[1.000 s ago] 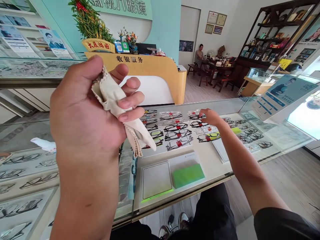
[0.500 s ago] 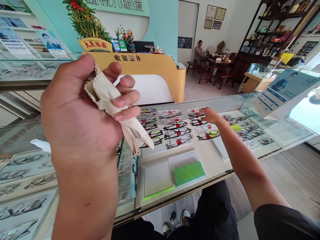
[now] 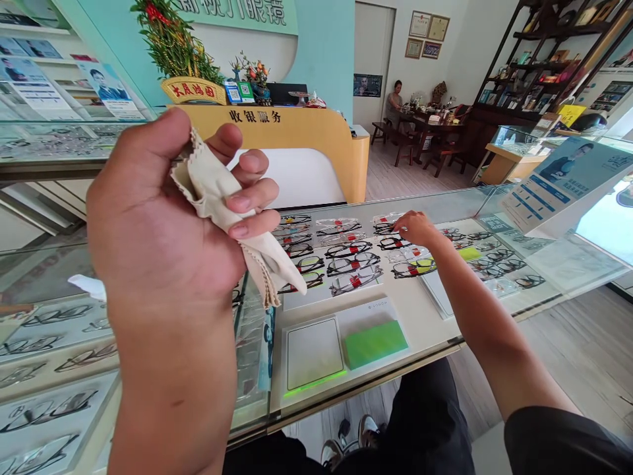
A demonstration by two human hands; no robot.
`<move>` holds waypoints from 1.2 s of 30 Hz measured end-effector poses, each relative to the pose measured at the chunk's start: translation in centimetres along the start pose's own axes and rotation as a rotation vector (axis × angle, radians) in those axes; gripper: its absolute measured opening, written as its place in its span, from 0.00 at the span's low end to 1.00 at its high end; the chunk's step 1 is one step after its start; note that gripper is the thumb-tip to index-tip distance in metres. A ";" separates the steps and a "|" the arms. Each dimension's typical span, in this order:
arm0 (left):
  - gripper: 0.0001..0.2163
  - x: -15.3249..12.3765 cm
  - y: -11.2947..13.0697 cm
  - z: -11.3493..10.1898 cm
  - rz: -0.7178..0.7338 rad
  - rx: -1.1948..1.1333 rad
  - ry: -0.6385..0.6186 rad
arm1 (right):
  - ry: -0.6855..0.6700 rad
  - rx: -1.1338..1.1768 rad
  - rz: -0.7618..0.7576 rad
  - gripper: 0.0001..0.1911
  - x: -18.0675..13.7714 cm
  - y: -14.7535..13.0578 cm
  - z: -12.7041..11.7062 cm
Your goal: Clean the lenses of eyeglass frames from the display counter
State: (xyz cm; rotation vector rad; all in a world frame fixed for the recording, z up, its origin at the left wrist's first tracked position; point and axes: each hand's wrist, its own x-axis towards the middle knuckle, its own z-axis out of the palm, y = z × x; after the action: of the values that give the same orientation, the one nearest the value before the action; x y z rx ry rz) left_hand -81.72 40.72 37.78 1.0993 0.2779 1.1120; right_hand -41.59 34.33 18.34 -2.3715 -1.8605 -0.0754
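My left hand [image 3: 182, 218], raised close to the camera, is closed around a cream lens-cleaning cloth [image 3: 217, 181] with zigzag edges. The cloth pokes out between thumb and fingers, and one corner hangs down past the little finger. My right hand [image 3: 418, 229] is stretched out over the display counter, at the back row. Its fingertips are drawn together on the right end of a pair of dark-framed eyeglasses [image 3: 384, 228]; the exact grip is small and partly hidden. Just in front lie more black eyeglasses [image 3: 394, 243] with a red tag, in rows with several others.
A green box [image 3: 376, 344] and a white panel [image 3: 314, 354] lie near the counter's front. A sign [image 3: 558, 185] leans at the right. Glass shelves with eyeglasses [image 3: 57, 402] stand at the left. Beyond are a yellow reception desk [image 3: 326, 132] and a seated person [image 3: 395, 99].
My right hand's fingers have come closer together at the dark-framed eyeglasses. My left hand keeps the cloth in the same grip. The whole view has shifted slightly.
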 end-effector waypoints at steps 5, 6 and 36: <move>0.11 0.1 0.0 0.1 -0.028 -0.003 0.009 | -0.012 -0.050 -0.012 0.21 -0.1 -0.5 -0.3; 0.11 0.1 0.0 0.1 -0.031 0.000 0.014 | -0.017 -0.054 -0.013 0.21 -0.2 -0.5 -0.4; 0.11 -0.4 0.2 0.8 -0.050 -0.008 0.032 | 0.029 0.091 0.095 0.23 0.6 -0.2 2.4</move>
State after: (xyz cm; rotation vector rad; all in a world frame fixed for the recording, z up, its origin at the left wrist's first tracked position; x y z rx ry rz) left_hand -81.45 39.90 38.19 1.0626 0.3243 1.0865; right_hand -41.69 35.25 16.03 -2.3797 -1.6981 -0.0163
